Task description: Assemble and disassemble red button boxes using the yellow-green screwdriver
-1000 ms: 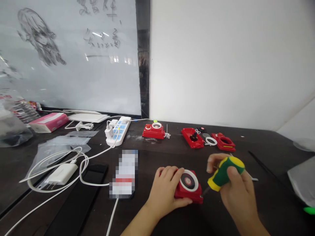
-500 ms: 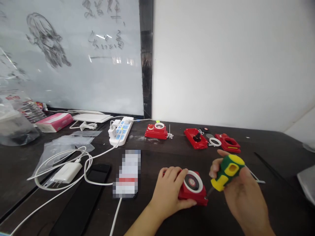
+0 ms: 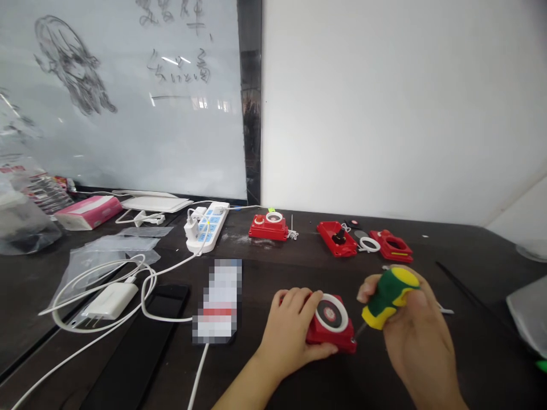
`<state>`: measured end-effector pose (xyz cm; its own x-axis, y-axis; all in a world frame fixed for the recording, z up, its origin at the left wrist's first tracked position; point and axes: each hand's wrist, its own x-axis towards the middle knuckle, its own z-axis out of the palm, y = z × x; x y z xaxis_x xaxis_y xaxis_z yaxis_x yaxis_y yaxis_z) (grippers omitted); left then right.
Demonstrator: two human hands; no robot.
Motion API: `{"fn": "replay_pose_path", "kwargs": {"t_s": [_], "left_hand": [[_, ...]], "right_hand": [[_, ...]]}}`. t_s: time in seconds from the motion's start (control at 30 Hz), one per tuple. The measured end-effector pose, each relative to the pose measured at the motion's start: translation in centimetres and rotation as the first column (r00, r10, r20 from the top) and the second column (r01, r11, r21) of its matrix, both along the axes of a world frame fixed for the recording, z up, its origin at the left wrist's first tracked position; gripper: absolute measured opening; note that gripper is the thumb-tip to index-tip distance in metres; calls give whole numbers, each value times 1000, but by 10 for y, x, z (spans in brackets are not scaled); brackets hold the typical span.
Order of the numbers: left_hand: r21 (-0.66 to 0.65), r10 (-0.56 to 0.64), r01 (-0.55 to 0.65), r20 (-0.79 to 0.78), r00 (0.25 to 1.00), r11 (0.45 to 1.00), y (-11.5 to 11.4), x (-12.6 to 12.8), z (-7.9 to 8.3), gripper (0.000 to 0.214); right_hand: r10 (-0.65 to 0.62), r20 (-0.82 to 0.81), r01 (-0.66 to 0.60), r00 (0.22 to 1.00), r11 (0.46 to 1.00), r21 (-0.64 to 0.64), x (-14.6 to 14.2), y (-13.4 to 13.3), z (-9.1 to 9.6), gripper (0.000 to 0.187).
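On the table (image 3: 265,285), the left hand (image 3: 288,333) clasps a red box (image 3: 339,340), the right hand (image 3: 421,336) a screwdriver (image 3: 384,296), apparently for screw-turning, needing steadiness.

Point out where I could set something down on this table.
Bare tabletop lies between the smartphone, left hand and rear red device. Another patch lies right of the right hand, toward the front. The left is crowded: plastic bag, charger, power strip.
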<state>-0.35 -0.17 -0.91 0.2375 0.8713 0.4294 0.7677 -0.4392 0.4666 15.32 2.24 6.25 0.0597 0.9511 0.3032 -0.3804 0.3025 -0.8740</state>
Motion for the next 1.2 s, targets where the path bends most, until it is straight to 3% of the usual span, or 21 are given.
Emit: {"fn": "replay_pose_path", "kwargs": {"t_s": [0.13,0.27,0.33,0.5,0.6,0.77,0.87,0.97,1.1,1.2], "left_hand": [[-42,10,-6,93,996,999,0,0,1,80],[-154,118,-81,251,961,985,-1,1,1,96],[-179,147,-100,273,951,979,-1,1,0,94],[-206,161,-102,296,941,973,1,0,2,81],[-201,162,-106,288,944,974,1,-1,5,78],[-194,152,-99,280,948,976,-1,-2,4,76],[-190,152,-102,273,950,977,0,-2,2,76],[-185,152,-105,267,951,977,1,-1,0,76],[-177,147,-103,262,954,979,0,-1,-1,74],[-176,149,-106,258,955,979,0,-1,0,73]], "right_hand": [[20,-10,-19,1000,999,40,-1,-2,1,20],[-62,38,58,997,994,87,2,-2,-2,24],[-96,74,91,993,993,77,5,0,-4,19],[-29,92,29,995,1000,0,9,0,-6,31],[13,58,-18,998,996,85,6,-2,-5,30],[-155,100,151,983,987,48,5,-2,-5,16],[-55,62,56,997,998,-24,5,-1,-3,25],[4,-1,-4,1000,1000,22,4,-2,-2,22],[-110,93,103,990,991,83,4,-4,-5,23],[-85,169,76,982,996,55,4,-5,-7,21]]}}
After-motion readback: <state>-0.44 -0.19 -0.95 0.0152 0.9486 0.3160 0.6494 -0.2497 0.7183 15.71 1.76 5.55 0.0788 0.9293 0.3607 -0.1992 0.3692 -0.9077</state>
